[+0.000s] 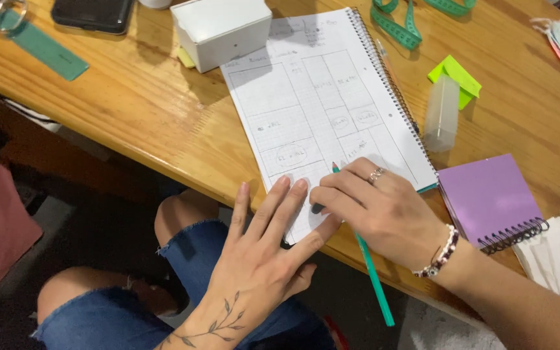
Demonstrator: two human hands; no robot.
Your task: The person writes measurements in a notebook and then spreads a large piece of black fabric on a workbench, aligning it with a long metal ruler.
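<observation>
Nearest my view, my left hand (264,243) lies flat with fingers spread, palm down on the lower corner of the spiral notebook (325,104), at the near edge of the wooden bench (137,97). My right hand (380,210) is curled, pinching a green pencil (371,272) between thumb and fingers; the pencil's tip touches the gridded page just above my left fingertips (286,183), and its shaft slants down past the bench edge. I see boxes and ovals sketched on the open page. A ring sits on one right finger, a beaded bracelet (441,254) on that wrist. Just right of the notebook lies a small purple spiral notepad (487,198); above it, a clear plastic case (442,113) overlaps a lime-green folded paper (458,74). A white box (218,29) touches the notebook's upper left corner. Green measuring tape (406,26), a dark phone (92,13) and a teal ruler (43,48) lie along the far side.
</observation>
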